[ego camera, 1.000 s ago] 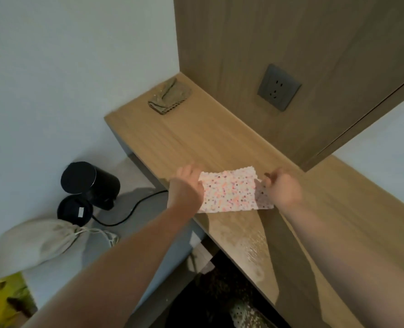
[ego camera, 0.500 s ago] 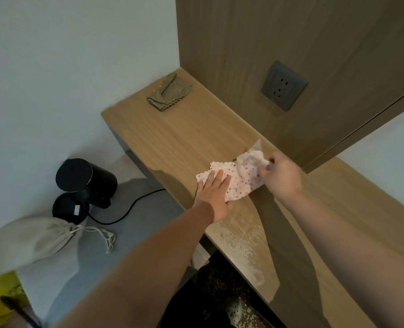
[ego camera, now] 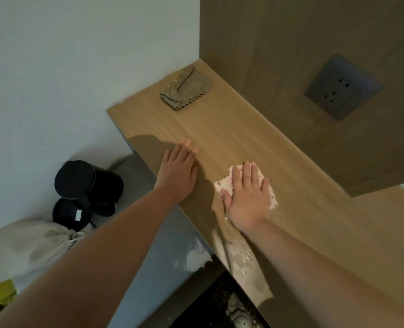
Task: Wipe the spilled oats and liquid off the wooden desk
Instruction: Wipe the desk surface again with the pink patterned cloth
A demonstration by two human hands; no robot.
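My right hand point(ego camera: 248, 195) lies flat, fingers straight, pressing a folded pink dotted cloth point(ego camera: 226, 184) onto the wooden desk point(ego camera: 231, 133). Only the cloth's edges show around the hand. My left hand point(ego camera: 178, 170) rests flat on the bare desk near its front edge, to the left of the cloth, apart from it. A wet, pale smear with oat bits point(ego camera: 246, 259) shines on the desk's front edge, just behind my right wrist.
A folded olive cloth point(ego camera: 186, 89) lies at the desk's far corner by the white wall. A dark wall socket point(ego camera: 340, 87) sits on the wood panel behind. Below the desk stand a black kettle point(ego camera: 85, 183) and a beige drawstring bag point(ego camera: 28, 247).
The pink cloth has been folded smaller and pressed down. My right hand went from pinching its raised corner to lying flat on it. My left hand slid off the cloth to the bare desk.
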